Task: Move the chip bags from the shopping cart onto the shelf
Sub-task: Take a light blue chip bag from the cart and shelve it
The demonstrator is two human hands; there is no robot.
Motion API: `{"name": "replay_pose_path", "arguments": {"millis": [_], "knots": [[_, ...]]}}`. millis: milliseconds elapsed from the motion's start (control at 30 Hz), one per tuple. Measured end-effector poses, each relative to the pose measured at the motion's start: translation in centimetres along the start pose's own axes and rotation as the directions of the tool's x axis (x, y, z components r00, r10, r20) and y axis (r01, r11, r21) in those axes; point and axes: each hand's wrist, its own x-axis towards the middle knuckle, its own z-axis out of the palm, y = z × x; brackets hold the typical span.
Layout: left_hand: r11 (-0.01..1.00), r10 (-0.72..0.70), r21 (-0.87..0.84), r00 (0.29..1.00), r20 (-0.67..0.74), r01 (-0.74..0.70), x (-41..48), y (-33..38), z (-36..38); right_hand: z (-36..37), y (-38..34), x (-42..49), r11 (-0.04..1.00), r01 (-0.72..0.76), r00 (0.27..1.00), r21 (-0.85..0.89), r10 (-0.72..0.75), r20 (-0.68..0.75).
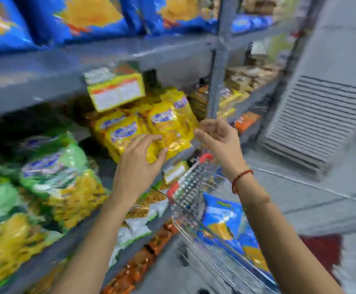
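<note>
Blue chip bags (223, 219) lie in the wire shopping cart (189, 194) at the lower right. A row of the same blue bags (83, 15) stands on the top shelf. On the middle shelf (181, 154) sits a stack of yellow bags (168, 124). My left hand (139, 164) is spread, its fingers resting on the front of those yellow bags. My right hand (217, 136) hovers just right of the stack, fingers loosely curled and apart, nothing in it. A red thread circles its wrist. The whole view is motion-blurred.
Green and yellow snack bags (52, 172) fill the middle shelf at left. A yellow box (115, 90) is tilted above the yellow bags. Orange packets (139, 259) line the bottom shelf. A grey shelf post (217, 66) rises behind my right hand; a louvred grey unit (321, 119) stands at right.
</note>
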Motion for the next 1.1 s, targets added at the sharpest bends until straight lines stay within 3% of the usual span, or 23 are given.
{"name": "replay_pose_path", "arguments": {"millis": [167, 400, 500, 567, 633, 667, 800, 900, 1033, 1100], "knots": [[0.995, -0.029, -0.078, 0.949, 0.315, 0.057, 0.5, -0.2, 11.6, -6.8, 10.6, -1.8, 0.960, -0.260, 0.956, -0.103, 0.241, -0.169], [0.984, -0.098, -0.044, 0.734, 0.672, 0.171, -2.1, -3.0, 25.3, -12.3, 25.3, -5.3, 0.752, -0.635, 0.759, -0.177, 0.564, -0.327], [0.964, -0.191, 0.048, 0.558, 0.807, 0.261, -3.4, -5.2, 30.7, -13.1, 31.0, -6.9, 0.628, -0.750, 0.658, -0.209, 0.678, -0.327], [0.897, -0.287, 0.123, 0.349, 0.892, 0.425, -4.4, -6.5, 33.8, -13.2, 34.3, -7.7, 0.545, -0.811, 0.585, -0.212, 0.760, -0.283], [0.784, -0.381, 0.213, 0.181, 0.907, 0.583, -5.2, -7.8, 36.6, -13.0, 37.2, -8.0, 0.490, -0.843, 0.534, -0.223, 0.811, -0.238], [0.741, -0.420, 0.250, 0.139, 0.897, 0.624, -5.5, -8.3, 37.8, -12.8, 38.4, -7.9, 0.475, -0.850, 0.520, -0.227, 0.825, -0.219], [0.634, -0.560, 0.282, 0.176, 0.810, 0.720, -6.1, -11.2, 42.8, -11.9, 42.9, -6.4, 0.479, -0.855, 0.513, -0.200, 0.839, -0.183], [0.576, -0.650, 0.354, 0.150, 0.745, 0.737, -6.2, -13.4, 45.3, -11.5, 45.9, -4.7, 0.485, -0.865, 0.502, -0.128, 0.840, -0.205], [0.540, -0.605, 0.385, 0.027, 0.796, 0.748, -6.9, -15.0, 46.6, -11.3, 49.0, -3.5, 0.417, -0.906, 0.422, -0.071, 0.887, -0.186], [0.487, -0.539, 0.386, -0.078, 0.838, 0.783, -7.4, -15.3, 46.8, -11.2, 50.3, -3.6, 0.418, -0.907, 0.419, -0.041, 0.891, -0.173]]}}
